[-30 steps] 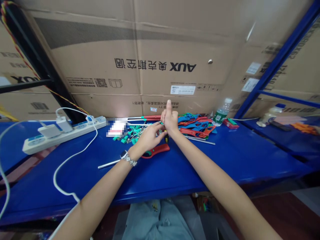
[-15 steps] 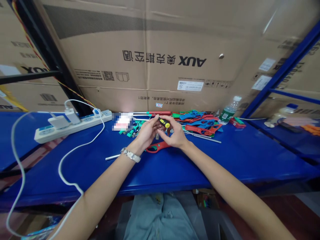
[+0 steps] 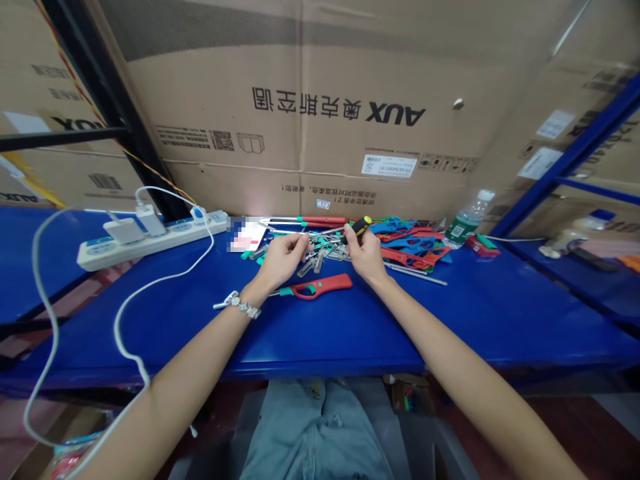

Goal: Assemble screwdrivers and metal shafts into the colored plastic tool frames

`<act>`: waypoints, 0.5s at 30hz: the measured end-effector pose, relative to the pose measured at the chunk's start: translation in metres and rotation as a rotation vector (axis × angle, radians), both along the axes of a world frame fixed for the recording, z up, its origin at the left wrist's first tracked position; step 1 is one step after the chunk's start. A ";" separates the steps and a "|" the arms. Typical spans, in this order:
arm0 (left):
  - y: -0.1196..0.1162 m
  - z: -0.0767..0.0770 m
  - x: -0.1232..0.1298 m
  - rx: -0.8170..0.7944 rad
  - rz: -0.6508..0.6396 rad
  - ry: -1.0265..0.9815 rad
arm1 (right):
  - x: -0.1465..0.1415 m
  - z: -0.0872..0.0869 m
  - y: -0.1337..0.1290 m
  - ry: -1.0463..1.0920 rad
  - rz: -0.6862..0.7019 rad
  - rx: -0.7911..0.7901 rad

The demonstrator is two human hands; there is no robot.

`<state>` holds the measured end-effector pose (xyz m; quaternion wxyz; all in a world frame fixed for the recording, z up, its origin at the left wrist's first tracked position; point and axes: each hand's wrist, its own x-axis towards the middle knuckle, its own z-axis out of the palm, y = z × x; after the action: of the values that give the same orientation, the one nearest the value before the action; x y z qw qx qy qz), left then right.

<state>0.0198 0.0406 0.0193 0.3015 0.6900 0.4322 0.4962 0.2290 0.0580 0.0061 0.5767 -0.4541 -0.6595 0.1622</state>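
My right hand [image 3: 366, 257] is closed around the black and yellow handle of a screwdriver [image 3: 359, 228], and its thin shaft points left toward my other hand. My left hand [image 3: 284, 259] is pinched, thumb against fingers; whatever is between the fingertips is too small to make out. Just in front of both hands lies a red long-necked lighter [image 3: 325, 285] with a green collar, its metal tube passing behind my left wrist. Under and between the hands is a heap of small lighter parts [image 3: 319, 259], with clear tanks and green pieces.
Red and blue lighter housings [image 3: 415, 248] are piled at the right, beside a water bottle [image 3: 463, 220] and a small red box [image 3: 483, 245]. A white power strip [image 3: 170, 238] with cables stands at the left. A large cardboard box [image 3: 320, 133] rises behind the blue table [image 3: 320, 340].
My hands have moved apart. The screwdriver has turned, its handle end now up and to the right in my right hand. More of the red lighter shows.
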 end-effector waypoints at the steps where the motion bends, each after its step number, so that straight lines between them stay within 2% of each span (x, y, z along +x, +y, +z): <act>1: -0.001 -0.002 -0.002 0.028 -0.003 0.080 | 0.000 -0.002 0.001 -0.013 0.004 -0.014; 4: -0.004 -0.006 -0.005 0.094 -0.025 0.257 | -0.002 -0.005 0.002 -0.040 0.005 -0.035; 8: -0.009 -0.010 -0.013 0.112 -0.171 0.422 | -0.004 -0.005 0.001 -0.042 0.021 -0.057; 11: -0.017 -0.012 -0.017 0.178 -0.221 0.609 | -0.004 -0.002 0.000 0.018 -0.002 -0.047; 15: -0.027 -0.012 -0.011 0.269 -0.242 0.809 | -0.002 0.002 -0.001 0.131 -0.039 -0.025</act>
<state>0.0091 0.0135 0.0073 0.0714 0.9075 0.3629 0.1991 0.2268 0.0571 0.0083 0.6159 -0.4625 -0.6093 0.1888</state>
